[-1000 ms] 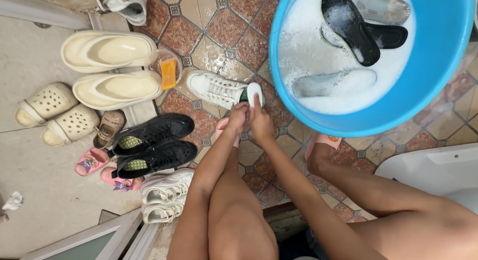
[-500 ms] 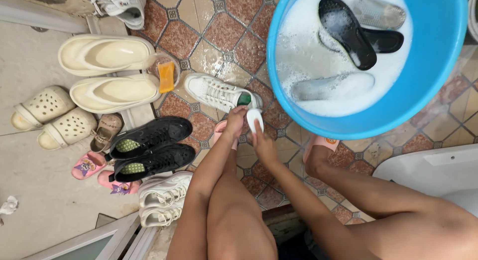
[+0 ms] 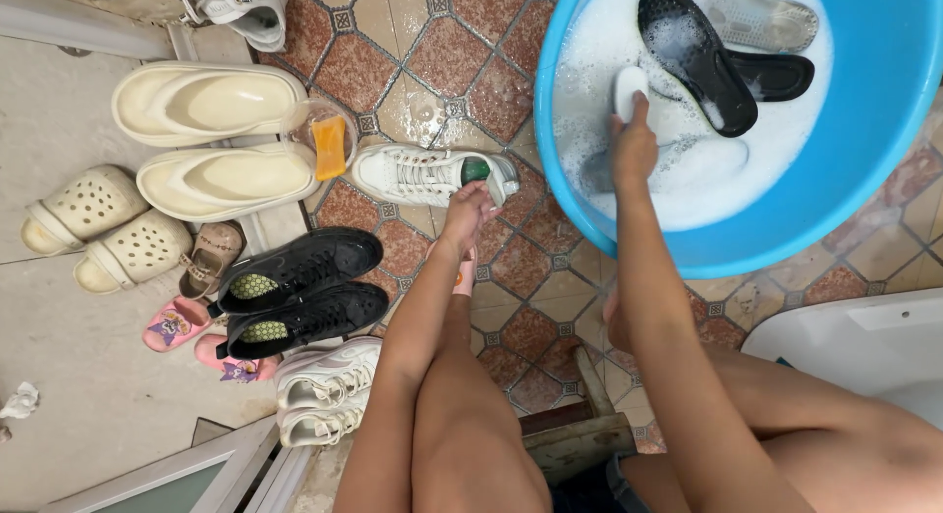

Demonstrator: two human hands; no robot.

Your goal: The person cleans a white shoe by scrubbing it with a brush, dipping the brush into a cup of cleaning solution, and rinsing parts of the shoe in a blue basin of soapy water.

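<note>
Two hands at work, mine, well apart. My right hand (image 3: 634,145) reaches over the rim of the blue basin (image 3: 874,130), its grip closed around a small white brush (image 3: 629,86), which sits just above the suds at the near left part of the basin. Foam (image 3: 776,140) covers the water; a black insole (image 3: 697,56) lies tilted across it, a second dark insole (image 3: 781,73) pokes out behind, a pale translucent insole (image 3: 761,17) rests near the far rim, and a whitish insole (image 3: 702,164) lies half sunk just beside my wrist.

My left hand (image 3: 470,207) is down on the patterned tile floor (image 3: 432,56), fingers pinching the heel edge of a white sneaker (image 3: 422,174) with a green lining; the shoe lies on its sole, toe pointing left. Beside the toe stands a clear cup with an orange block (image 3: 331,147). Further left lie cream sandals (image 3: 211,140), perforated cream clogs (image 3: 103,228), black sneakers (image 3: 300,287) and another white pair (image 3: 324,390).
</note>
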